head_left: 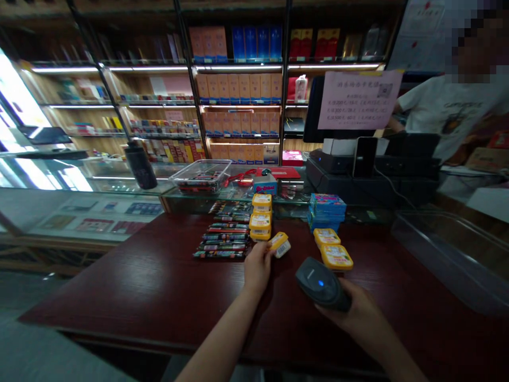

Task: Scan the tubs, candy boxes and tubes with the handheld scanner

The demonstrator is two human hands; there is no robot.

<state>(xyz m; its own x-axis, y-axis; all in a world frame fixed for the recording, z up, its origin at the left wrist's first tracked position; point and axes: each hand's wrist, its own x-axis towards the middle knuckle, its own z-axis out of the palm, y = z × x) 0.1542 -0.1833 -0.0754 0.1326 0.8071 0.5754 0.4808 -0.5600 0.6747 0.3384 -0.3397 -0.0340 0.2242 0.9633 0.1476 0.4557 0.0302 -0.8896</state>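
My left hand (258, 265) pinches a small tub with a yellow lid (280, 245), tilted so that its barcode side shows. In my right hand (360, 313) is a dark barcode scanner (323, 284) with a blue light on top, its head turned toward the tub. Just beyond my left hand stand stacked yellow-lidded tubs (260, 220). To their left lies a row of slim dark packets (225, 241). More yellow-lidded tubs (336, 256) sit beyond the scanner, in front of a stack of blue boxes (326, 211).
A clear plastic bin (449, 254) stands on the right of the dark red table (159, 297). On the glass counter behind are a clear tray (201, 178), a small blue box (265, 184) and a monitor with a pink sign (358, 101). A person (449, 106) stands at the right.
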